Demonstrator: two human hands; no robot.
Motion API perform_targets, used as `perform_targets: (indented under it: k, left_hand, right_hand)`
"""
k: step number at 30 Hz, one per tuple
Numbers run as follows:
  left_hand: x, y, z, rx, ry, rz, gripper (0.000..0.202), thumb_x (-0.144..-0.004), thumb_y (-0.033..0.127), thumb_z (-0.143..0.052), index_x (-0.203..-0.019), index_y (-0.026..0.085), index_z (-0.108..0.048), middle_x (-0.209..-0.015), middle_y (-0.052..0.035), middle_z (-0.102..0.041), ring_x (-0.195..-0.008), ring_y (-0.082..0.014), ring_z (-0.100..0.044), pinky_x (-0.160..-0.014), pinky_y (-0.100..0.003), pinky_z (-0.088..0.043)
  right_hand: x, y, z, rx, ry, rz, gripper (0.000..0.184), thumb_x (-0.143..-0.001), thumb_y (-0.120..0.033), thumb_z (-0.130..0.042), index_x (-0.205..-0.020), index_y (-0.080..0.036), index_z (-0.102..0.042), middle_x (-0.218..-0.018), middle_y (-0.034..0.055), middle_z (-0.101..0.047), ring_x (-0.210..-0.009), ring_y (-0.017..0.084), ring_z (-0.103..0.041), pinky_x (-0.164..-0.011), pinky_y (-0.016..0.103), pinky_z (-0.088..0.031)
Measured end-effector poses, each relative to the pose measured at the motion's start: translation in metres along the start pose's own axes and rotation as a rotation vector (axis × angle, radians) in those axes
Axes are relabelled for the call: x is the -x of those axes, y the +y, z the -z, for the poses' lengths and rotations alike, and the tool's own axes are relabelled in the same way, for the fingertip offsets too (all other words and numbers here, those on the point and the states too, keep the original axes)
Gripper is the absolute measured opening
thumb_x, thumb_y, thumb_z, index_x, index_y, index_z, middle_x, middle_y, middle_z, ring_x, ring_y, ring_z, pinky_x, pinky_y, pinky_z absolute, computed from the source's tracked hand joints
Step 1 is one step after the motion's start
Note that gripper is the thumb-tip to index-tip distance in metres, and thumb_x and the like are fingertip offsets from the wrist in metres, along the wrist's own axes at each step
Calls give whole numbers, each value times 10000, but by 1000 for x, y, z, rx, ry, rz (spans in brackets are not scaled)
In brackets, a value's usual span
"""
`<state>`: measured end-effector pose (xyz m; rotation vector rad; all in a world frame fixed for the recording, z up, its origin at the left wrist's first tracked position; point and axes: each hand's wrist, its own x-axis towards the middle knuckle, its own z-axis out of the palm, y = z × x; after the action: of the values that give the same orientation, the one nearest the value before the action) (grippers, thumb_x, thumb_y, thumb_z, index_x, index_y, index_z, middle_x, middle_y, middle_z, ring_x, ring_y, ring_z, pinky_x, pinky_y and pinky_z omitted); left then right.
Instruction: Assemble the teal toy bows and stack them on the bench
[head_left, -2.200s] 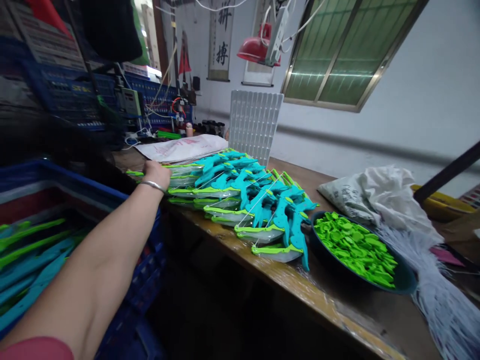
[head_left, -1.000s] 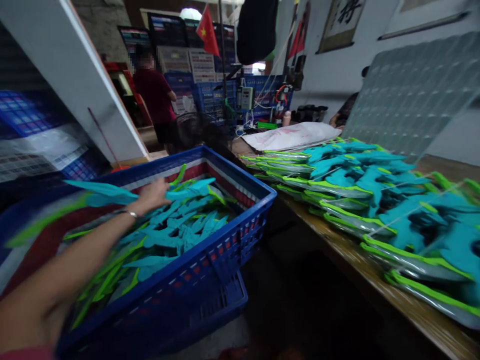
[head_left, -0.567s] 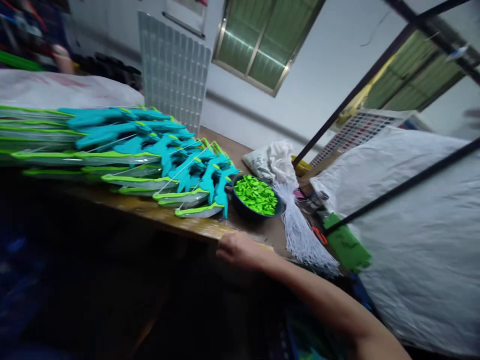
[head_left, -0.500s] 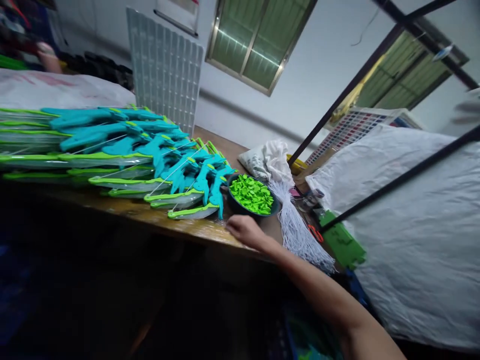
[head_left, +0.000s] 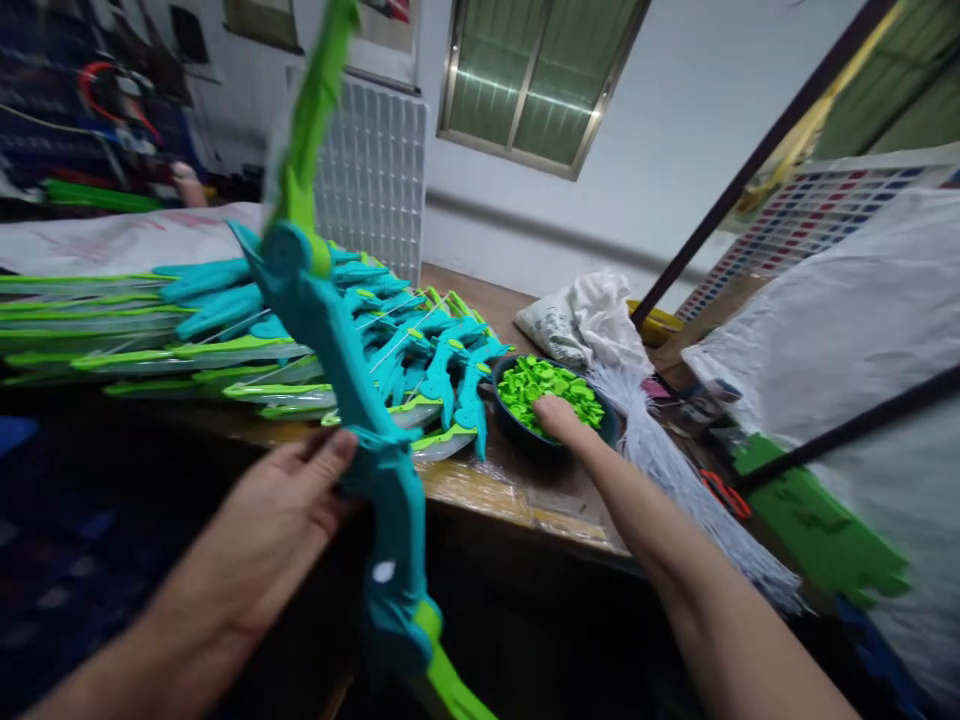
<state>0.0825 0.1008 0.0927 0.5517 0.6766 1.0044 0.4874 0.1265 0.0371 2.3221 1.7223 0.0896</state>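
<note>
My left hand (head_left: 296,495) is closed around the middle of a turquoise and green toy bow (head_left: 334,350), held upright and slightly tilted in front of me. Inside a dark bowl (head_left: 611,425), my right hand (head_left: 556,415) reaches into a heap of small bright green plastic pieces (head_left: 525,388). Its fingers point down among the pieces and are hidden, so their grip does not show. Left of the bowl, a row of similar toy bows (head_left: 457,385) lies overlapping along the table (head_left: 480,492).
A bundle of white strings (head_left: 675,490) hangs over the table to the right of the bowl, with orange-handled scissors (head_left: 725,494) beyond. A white sack (head_left: 592,320) lies behind. Dark metal bars (head_left: 847,415) and a large white sack (head_left: 847,300) occupy the right. Another person's hand (head_left: 187,185) shows far left.
My left hand has come into view with a toy bow in it. My right hand has moved from the table edge into the bowl of green pieces. The camera view has shifted.
</note>
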Motion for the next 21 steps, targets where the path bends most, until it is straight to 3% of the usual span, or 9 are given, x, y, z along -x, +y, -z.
perform_targets:
  k: [2, 5, 8, 11, 13, 15, 17, 19, 21]
  left_hand:
    - [15, -24, 2, -52, 62, -2, 328, -592, 156, -917, -873, 128, -750, -836, -95, -762, -717, -263, -725, -550, -299, -607]
    - [34, -48, 13, -102, 71, 12, 518, -604, 200, -924, -1078, 132, -728, -959, -108, -772, -835, -257, -739, -681, -303, -633]
    - [44, -56, 29, -131, 74, -25, 609, -666, 273, -908, -1204, 119, -669, -994, -108, -775, -863, -217, -736, -759, -285, -626]
    - [43, -52, 43, -152, 101, -149, 658, -650, 290, -924, -1217, 113, -642, -1009, -96, -780, -871, -178, -729, -807, -249, -605]
    - [39, -46, 50, -176, 108, -237, 627, -651, 294, -927, -1184, 121, -647, -1005, -80, -783, -874, -161, -728, -829, -232, -594]
    - [35, -38, 53, -213, 88, -302, 565, -668, 305, -921, -1142, 134, -667, -988, -60, -787, -870, -150, -731, -830, -216, -590]
    - [34, -32, 54, -277, 51, -345, 519, -684, 310, -913, -1127, 160, -688, -975, -35, -790, -858, -137, -733, -816, -191, -587]
    - [36, -29, 53, -348, 20, -364, 496, -690, 313, -910, -1124, 186, -706, -962, -14, -793, -842, -126, -733, -796, -169, -584]
    - [39, -29, 49, -392, -12, -345, 491, -685, 316, -911, -1121, 199, -719, -957, -6, -796, -836, -129, -734, -775, -164, -586]
  right_hand:
    - [-4, -1, -1, -16, -1, 17, 312, -976, -350, -656, -1186, -120, -634, -1201, 116, -638, -1064, 229, -646, -929, 422, -559]
    - [-4, 2, 1, -55, 41, 13, 290, -979, -357, -650, -1154, -126, -640, -1157, 97, -651, -1019, 214, -653, -905, 412, -563]
    - [4, 4, 9, -128, 166, -27, 251, -987, -352, -624, -1118, -138, -641, -1110, 77, -658, -995, 211, -648, -905, 425, -547]
    - [24, -10, 23, -250, 348, -28, 232, -998, -230, -501, -1138, -106, -640, -1099, 142, -659, -1019, 249, -639, -926, 435, -513]
    - [48, -30, 34, -352, 432, 40, 307, -979, -173, -417, -1178, -108, -642, -1082, 154, -669, -987, 244, -648, -902, 399, -518]
    - [83, -58, 44, -444, 470, 136, 336, -983, -193, -400, -1213, -150, -641, -1045, 105, -681, -902, 204, -663, -829, 336, -541]
    - [128, -89, 52, -602, 510, 241, 310, -1004, -250, -444, -1247, -193, -626, -1015, 58, -679, -831, 167, -665, -752, 281, -548]
    - [173, -119, 61, -936, 572, 367, 288, -993, -276, -553, -1271, -221, -606, -984, 33, -679, -808, 153, -665, -716, 256, -543]
    - [210, -144, 70, -1108, 580, 487, 212, -967, -225, -631, -1179, -244, -638, -966, 8, -688, -838, 137, -671, -749, 235, -534]
